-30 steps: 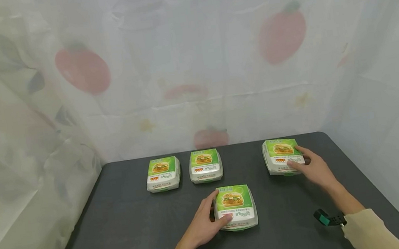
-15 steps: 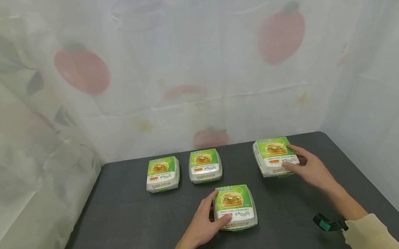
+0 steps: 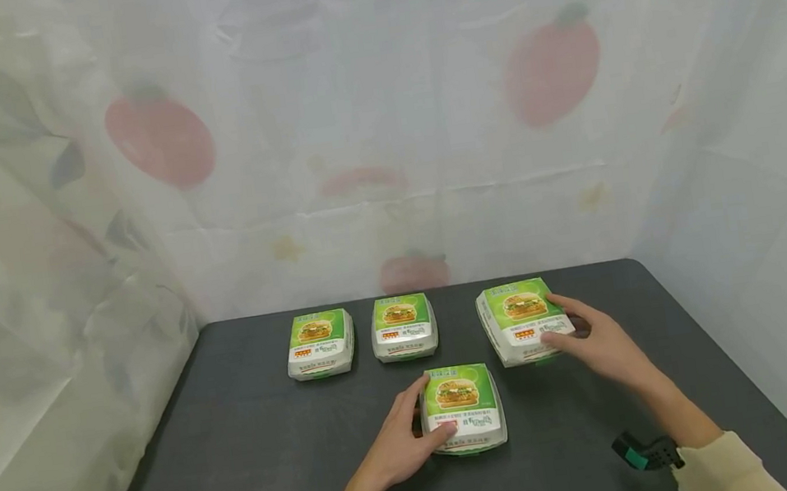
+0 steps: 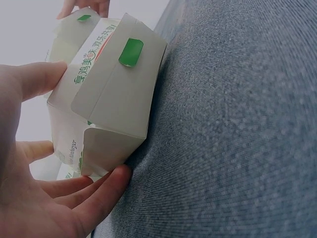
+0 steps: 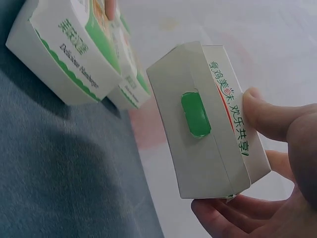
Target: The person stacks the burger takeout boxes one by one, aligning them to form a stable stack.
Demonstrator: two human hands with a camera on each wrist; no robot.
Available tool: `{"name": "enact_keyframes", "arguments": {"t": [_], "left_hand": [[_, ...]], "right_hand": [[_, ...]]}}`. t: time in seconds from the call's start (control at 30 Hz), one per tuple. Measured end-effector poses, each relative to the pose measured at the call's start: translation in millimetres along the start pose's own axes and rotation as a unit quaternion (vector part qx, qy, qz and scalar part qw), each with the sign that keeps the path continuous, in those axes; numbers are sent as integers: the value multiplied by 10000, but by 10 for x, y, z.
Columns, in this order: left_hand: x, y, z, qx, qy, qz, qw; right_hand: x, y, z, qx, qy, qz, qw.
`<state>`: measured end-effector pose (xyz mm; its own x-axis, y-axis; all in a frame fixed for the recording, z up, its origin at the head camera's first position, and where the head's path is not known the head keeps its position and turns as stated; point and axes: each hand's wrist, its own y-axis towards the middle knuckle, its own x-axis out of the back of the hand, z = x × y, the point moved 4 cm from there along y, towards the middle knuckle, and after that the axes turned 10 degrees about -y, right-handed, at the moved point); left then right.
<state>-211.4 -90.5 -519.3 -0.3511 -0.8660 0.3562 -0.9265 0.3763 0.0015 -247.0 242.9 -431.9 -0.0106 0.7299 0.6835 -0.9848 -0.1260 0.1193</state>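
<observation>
My left hand (image 3: pixel 399 442) grips a green and white burger box (image 3: pixel 462 406) at the front middle of the dark table. In the left wrist view the thumb touches that box's (image 4: pixel 114 99) top edge, while the other fingers lie along its side. Farther back on the right, my right hand (image 3: pixel 604 342) holds a second burger box (image 3: pixel 523 321) by its right side, slightly tilted. From the right wrist view, this box (image 5: pixel 198 134) hangs above the table, pinched between thumb and fingers, its green tab facing the camera.
Two more burger boxes stand side by side along the back of the table: one at the left (image 3: pixel 320 345) and one near the middle (image 3: pixel 404 327). Behind the table (image 3: pixel 258 462) hangs a pale fruit-printed curtain (image 3: pixel 376 115), with sheets on both sides.
My right hand has carried its burger box leftward and, lately, a little toward the front, so it now hangs nearer the front box. My left hand and its box have stayed put.
</observation>
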Motion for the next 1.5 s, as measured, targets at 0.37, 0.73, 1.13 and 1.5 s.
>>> {"name": "enact_keyframes", "arguments": {"t": [0.37, 0.73, 1.13, 1.5], "left_hand": [[4, 11, 26, 16, 1, -15, 10000], [-1, 23, 10, 23, -27, 6, 10000], [-9, 5, -3, 15, 71, 67, 10000], [104, 7, -270, -236, 791, -322, 9961]], "right_hand": [[-169, -92, 105, 330, 224, 248, 9989], [-336, -158, 157, 493, 402, 508, 9967], [-445, -193, 161, 355, 529, 679, 9957], [-446, -208, 200, 346, 545, 653, 9958]]}}
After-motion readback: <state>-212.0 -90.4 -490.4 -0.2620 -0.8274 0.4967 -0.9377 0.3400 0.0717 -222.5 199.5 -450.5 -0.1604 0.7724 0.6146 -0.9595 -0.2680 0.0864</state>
